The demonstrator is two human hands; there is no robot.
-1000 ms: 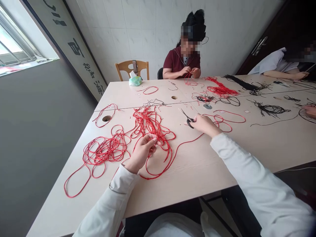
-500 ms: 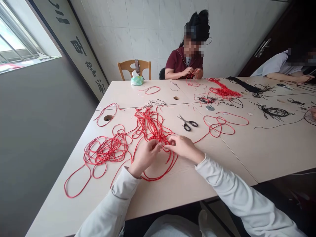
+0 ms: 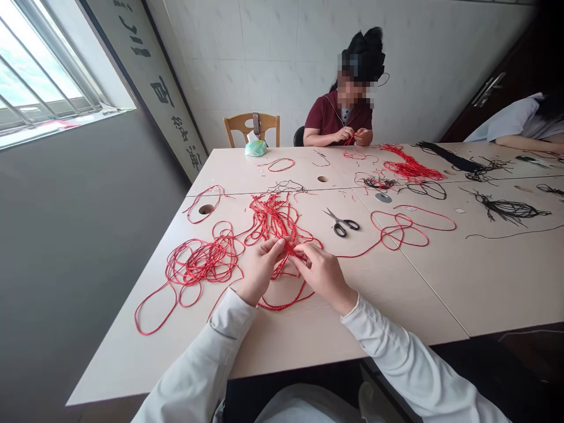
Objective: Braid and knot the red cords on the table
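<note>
My left hand (image 3: 263,261) is closed, thumb and forefinger pinching red cord near the front of a heap of braided red cords (image 3: 271,217). My right hand (image 3: 321,271) faces it, fingertips pinched on the same red cord, a short way to the right. Part of the held cord is hidden behind my fingers. A braided loop (image 3: 282,308) curves on the table below my hands. Left of them lies a loose coil of smooth red cord (image 3: 205,261). Black-handled scissors (image 3: 341,224) rest beyond my right hand, blades parted.
Thin red cord (image 3: 403,229) lies looped at the right, with black cord bundles (image 3: 513,207) farther off. Across the table (image 3: 440,288) a person in a dark red top (image 3: 326,120) handles red cord. A tissue pack (image 3: 256,147) stands near a wooden chair (image 3: 240,126).
The view has shifted, so the table sits farther right in it. My fingertips have closed on the red cord, my right hand turning in toward the left one.
</note>
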